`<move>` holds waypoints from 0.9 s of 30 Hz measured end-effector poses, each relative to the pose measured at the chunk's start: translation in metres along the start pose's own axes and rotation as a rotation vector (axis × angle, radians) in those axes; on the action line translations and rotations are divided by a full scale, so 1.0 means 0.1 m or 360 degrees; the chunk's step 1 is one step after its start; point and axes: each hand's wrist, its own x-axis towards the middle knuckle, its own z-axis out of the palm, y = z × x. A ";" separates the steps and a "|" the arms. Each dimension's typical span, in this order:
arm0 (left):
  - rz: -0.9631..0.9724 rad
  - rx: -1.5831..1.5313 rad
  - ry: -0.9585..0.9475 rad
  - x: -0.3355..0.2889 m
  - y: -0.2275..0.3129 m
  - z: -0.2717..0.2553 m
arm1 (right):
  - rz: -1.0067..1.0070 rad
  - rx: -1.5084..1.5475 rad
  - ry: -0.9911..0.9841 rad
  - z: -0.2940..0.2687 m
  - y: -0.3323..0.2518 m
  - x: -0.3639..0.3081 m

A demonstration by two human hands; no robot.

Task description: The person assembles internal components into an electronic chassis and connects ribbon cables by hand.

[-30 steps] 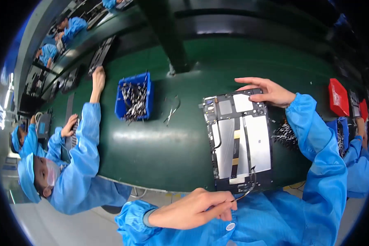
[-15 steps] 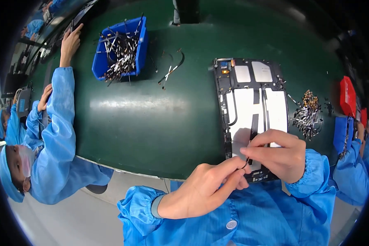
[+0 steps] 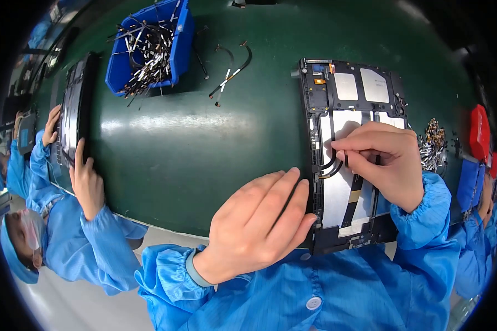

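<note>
An opened tablet-like device [image 3: 317, 99], with a black frame and silver-white battery panels, lies before me on the right of the table. Over its middle, my right hand [image 3: 384, 160] pinches a thin black flex cable [image 3: 333, 170], whose lower end curves toward the device's left edge. A wider black ribbon with a tan band [image 3: 355, 196] runs down the panel below. Beside the lower left edge rests my left hand [image 3: 259, 220], fingers stretched out. A dark line shows between two of its fingers; I cannot tell whether it is a gap or a strip.
A blue bin [image 3: 181, 41] full of cables stands at the far left, with loose cables [image 3: 234, 71] next to it. A pile of small cables [image 3: 433, 143] sits right of the device, near a red bin [image 3: 479, 132]. On the left a co-worker's hand [image 3: 88, 182] touches another device [image 3: 74, 110].
My hands have come apart: the right moved farther up the device with the cable, the left opened and dropped beside its edge. The co-worker's reaching hand came back nearer. The view shifted.
</note>
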 end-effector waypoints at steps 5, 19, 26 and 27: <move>0.0136 0.0049 -0.0048 0.03 -0.06 0.11 | -0.0096 -0.0100 -0.0021 -0.01 -0.02 0.03; 0.0469 0.0281 -0.0076 0.16 -0.18 0.18 | -0.0312 -0.0213 -0.0097 -0.02 0.12 0.05; 0.0483 0.0407 -0.0046 0.16 -0.17 0.17 | -0.0102 -0.0362 -0.0052 -0.07 0.02 0.06; 0.0504 0.0409 -0.0071 0.16 -0.17 0.16 | -0.0134 -0.0223 -0.0040 -0.07 0.08 0.07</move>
